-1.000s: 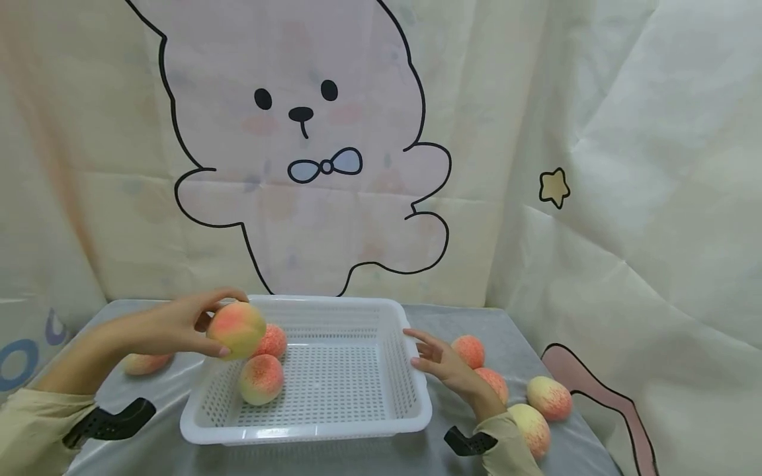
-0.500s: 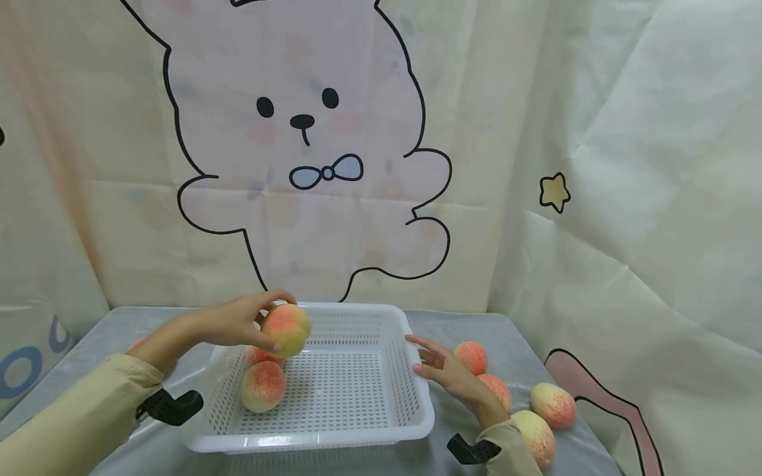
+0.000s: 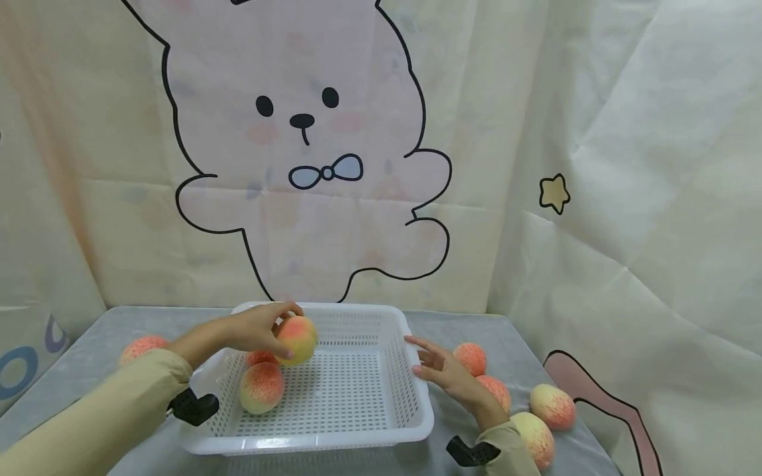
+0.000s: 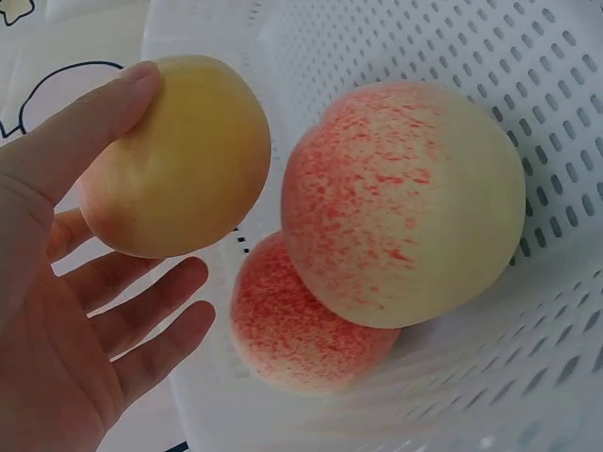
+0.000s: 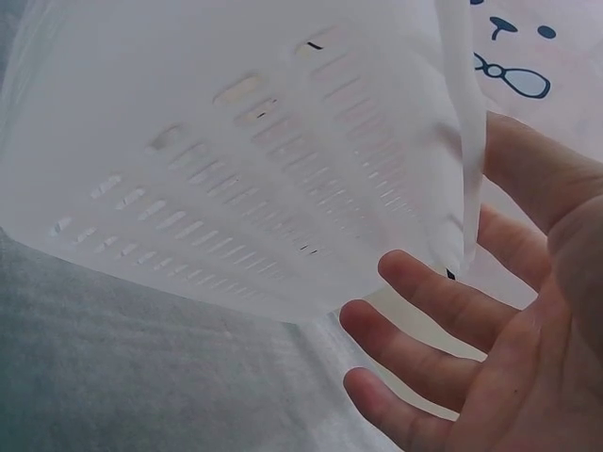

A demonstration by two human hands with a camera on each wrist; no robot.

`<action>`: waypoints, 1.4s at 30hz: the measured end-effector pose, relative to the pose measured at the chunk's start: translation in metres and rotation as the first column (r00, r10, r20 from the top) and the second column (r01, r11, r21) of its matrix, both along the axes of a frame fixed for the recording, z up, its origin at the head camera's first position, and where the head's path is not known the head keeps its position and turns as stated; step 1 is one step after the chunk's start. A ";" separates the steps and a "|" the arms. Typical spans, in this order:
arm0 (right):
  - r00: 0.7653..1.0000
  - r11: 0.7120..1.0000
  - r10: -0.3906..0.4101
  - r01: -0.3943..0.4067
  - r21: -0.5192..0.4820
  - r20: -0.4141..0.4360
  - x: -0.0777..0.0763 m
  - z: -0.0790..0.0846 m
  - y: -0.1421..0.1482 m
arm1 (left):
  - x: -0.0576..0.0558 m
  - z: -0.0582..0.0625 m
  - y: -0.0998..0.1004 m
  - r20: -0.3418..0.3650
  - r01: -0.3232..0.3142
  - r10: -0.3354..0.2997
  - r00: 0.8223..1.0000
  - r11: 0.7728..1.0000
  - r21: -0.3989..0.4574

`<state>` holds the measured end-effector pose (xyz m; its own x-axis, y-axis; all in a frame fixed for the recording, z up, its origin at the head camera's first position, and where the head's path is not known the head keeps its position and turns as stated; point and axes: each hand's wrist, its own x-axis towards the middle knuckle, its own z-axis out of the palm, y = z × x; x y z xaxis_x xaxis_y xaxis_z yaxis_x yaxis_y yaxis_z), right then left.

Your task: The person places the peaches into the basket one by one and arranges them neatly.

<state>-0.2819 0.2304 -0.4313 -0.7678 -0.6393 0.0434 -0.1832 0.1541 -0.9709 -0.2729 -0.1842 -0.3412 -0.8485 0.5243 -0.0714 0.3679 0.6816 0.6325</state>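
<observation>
Inside the left part of a white perforated plastic basket [image 3: 309, 437], my left hand [image 3: 253, 328] holds a yellow-pink peach [image 3: 299, 345] between thumb and fingers. In the left wrist view the thumb lies on this peach [image 4: 188, 160], and several fingers are spread beside it. Two more peaches sit in the basket: a pale one with red speckles [image 3: 262, 388] and a redder one [image 3: 260, 357], partly hidden. My right hand [image 3: 449, 377] holds the basket's right rim, thumb and index finger over the edge. The right wrist view shows its other fingers [image 5: 415, 367] outside the basket wall.
Several peaches lie right of the basket, among them a red one [image 3: 470, 359] and a yellowish one [image 3: 534, 439]. Another peach [image 3: 143, 348] is left of it, partly behind the left arm. A grey cloth [image 3: 452, 322] covers the table, and a printed curtain [image 3: 369, 218] hangs behind.
My left hand has carried the peach rightward from above the basket's left rim to inside it, then slightly lower. The right hand has stayed at the right rim.
</observation>
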 end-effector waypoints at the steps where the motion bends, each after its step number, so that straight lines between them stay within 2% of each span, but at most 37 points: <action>1: 1.000 1.000 0.000 0.000 0.000 0.000 0.000 0.000 0.000 | -0.001 -0.002 0.001 -0.001 -0.003 0.003 1.000 1.000 -0.009; 5: 1.000 1.000 -0.017 0.017 0.018 0.005 0.003 0.001 0.000 | -0.004 -0.007 0.003 -0.027 -0.002 0.001 1.000 0.998 -0.060; 8: 0.999 0.999 -0.036 0.036 0.035 0.008 0.003 0.002 0.000 | -0.004 -0.011 0.004 -0.066 -0.025 0.019 0.998 0.996 -0.090; 11: 0.999 0.998 -0.044 0.044 0.048 0.009 0.001 0.002 0.000 | -0.005 -0.014 0.004 -0.083 -0.064 0.056 0.995 0.992 -0.105; 14: 0.999 0.998 -0.048 0.047 0.052 0.005 0.001 0.001 0.000 | -0.008 -0.016 0.007 -0.090 -0.065 0.055 0.994 0.992 -0.106; 21: 0.999 0.998 -0.042 0.041 0.046 0.008 0.002 0.002 0.002 | -0.007 -0.023 0.011 -0.035 -0.040 0.037 0.999 0.995 -0.095; 30: 0.999 0.999 -0.034 0.033 0.042 0.004 -0.001 0.003 -0.002 | -0.003 -0.030 0.011 0.000 -0.044 0.044 0.999 0.985 -0.167; 37: 0.999 0.998 -0.044 0.044 0.046 -0.003 -0.001 0.002 -0.002 | -0.004 -0.031 0.009 -0.031 -0.002 -0.006 1.000 0.967 -0.253; 42: 0.999 0.999 -0.036 0.036 0.035 0.001 0.000 0.002 -0.001 | -0.004 -0.031 0.009 -0.025 -0.009 0.003 1.000 0.964 -0.267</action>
